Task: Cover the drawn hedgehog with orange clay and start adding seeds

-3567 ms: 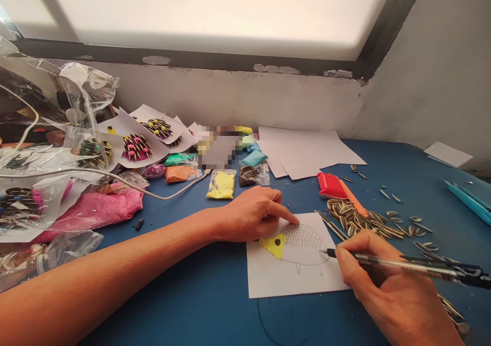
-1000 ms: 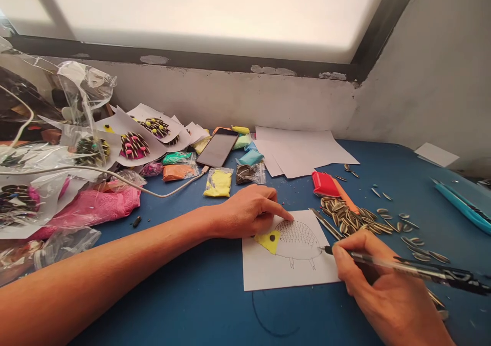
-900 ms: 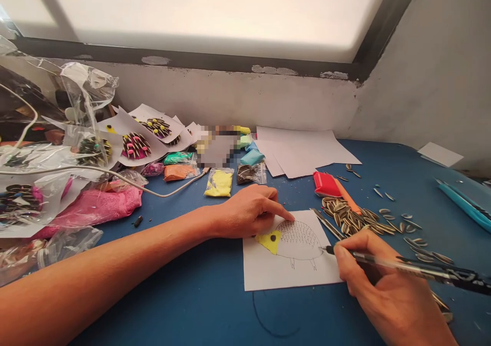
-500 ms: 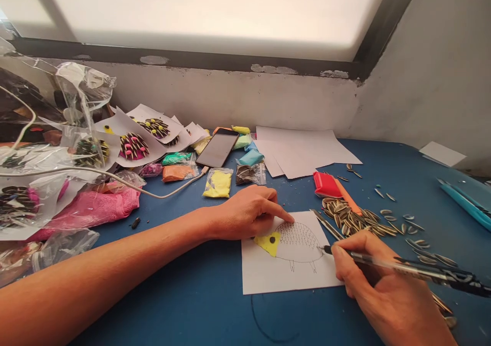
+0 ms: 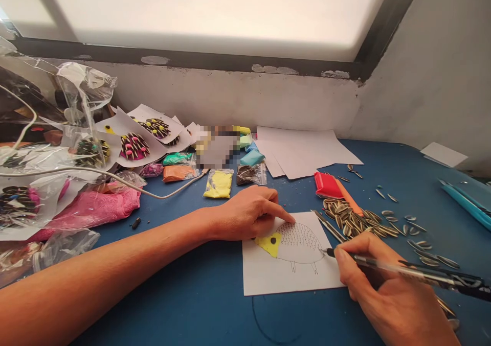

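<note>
A white sheet of paper (image 5: 264, 279) lies on the blue table, bearing an ink drawing of a hedgehog-like animal (image 5: 299, 244) with short strokes across its rounded back and two thin legs. A flat yellow clay head (image 5: 269, 244) with a dark round eye covers its left end. My left hand (image 5: 253, 213) rests on the sheet's upper left, holding nothing; its index finger stretches to the top of the outline and the other fingers are bent. My right hand (image 5: 387, 284) grips a black pen (image 5: 406, 269), its tip by the drawing's right end.
Sunflower seeds (image 5: 347, 215) lie heaped and scattered on the right, near a red packet (image 5: 328, 185) and a blue cutter (image 5: 466, 205). Behind are clay packets (image 5: 218, 183) and white sheets (image 5: 307, 149). Seed-covered hedgehogs (image 5: 134, 146), a pink cloth (image 5: 95, 208) and a white cable (image 5: 161, 197) occupy the left.
My right hand and the pen have shifted slightly right and down, the tip staying near the drawing's right end. My left hand keeps its place on the sheet.
</note>
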The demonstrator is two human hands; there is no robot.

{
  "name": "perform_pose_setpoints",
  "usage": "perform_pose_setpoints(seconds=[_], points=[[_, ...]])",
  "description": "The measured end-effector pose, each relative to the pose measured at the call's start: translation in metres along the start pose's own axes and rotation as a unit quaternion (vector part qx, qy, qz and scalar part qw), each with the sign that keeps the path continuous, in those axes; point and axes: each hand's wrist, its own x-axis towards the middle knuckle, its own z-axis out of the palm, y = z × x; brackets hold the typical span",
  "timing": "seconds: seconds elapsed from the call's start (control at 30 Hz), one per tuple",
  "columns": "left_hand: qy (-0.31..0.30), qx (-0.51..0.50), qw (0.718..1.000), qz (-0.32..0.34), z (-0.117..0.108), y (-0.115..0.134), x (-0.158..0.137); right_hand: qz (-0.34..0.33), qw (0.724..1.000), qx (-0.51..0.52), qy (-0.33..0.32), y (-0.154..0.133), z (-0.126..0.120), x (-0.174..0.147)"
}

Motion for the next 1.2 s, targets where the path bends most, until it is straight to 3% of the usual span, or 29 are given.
perform_pose_setpoints(seconds=[0.27, 0.37, 0.43, 0.6, 1.2], points=[[0.010, -0.003, 1.000, 0.004, 0.002, -0.002, 0.000, -0.004, 0.998, -0.022, 0.056, -0.005, -0.002, 0.000], [0.007, -0.004, 1.000, 0.005, 0.001, -0.002, 0.000, 0.027, 0.997, -0.024, 0.072, -0.010, -0.002, -0.002], [0.004, 0.001, 1.000, 0.005, 0.001, -0.001, 0.000, 0.044, 0.997, -0.019, 0.066, -0.011, -0.001, -0.003], [-0.001, 0.009, 1.000, 0.001, 0.000, -0.001, 0.000, -0.006, 1.000, 0.004, 0.020, -0.004, -0.002, -0.003], [0.005, -0.007, 1.000, 0.002, -0.001, 0.001, 0.000, -0.051, 0.998, -0.011, 0.021, -0.003, 0.000, 0.000]])
